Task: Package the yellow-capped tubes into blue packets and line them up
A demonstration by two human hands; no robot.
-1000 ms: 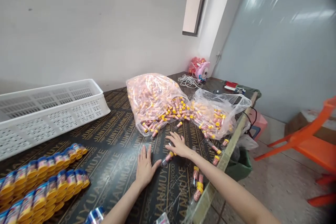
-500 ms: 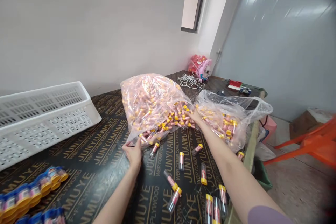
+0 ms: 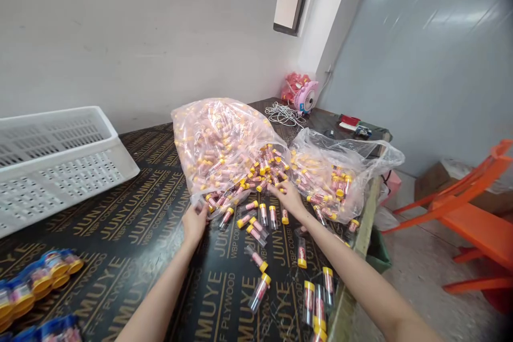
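Pulled-out tubes [image 3: 256, 222] now lie between left grip [image 3: 195, 222], pinching bag edge [image 3: 202, 204], and open right hand [image 3: 288, 197].

Two clear plastic bags [image 3: 224, 144] of yellow-capped tubes were counted, too many inside to number. About a dozen loose tubes [image 3: 258, 292] were seen spilled around and below the fingers [image 3: 280, 192]. One white perforated crate [image 3: 60, 163], one pink fan [image 3: 306, 99] and two orange chairs [image 3: 476, 219] were counted well beyond the fingers.

left hand [image 3: 195, 223] grips bag [image 3: 218, 144] | right hand [image 3: 289, 197] on tubes [image 3: 260, 215]
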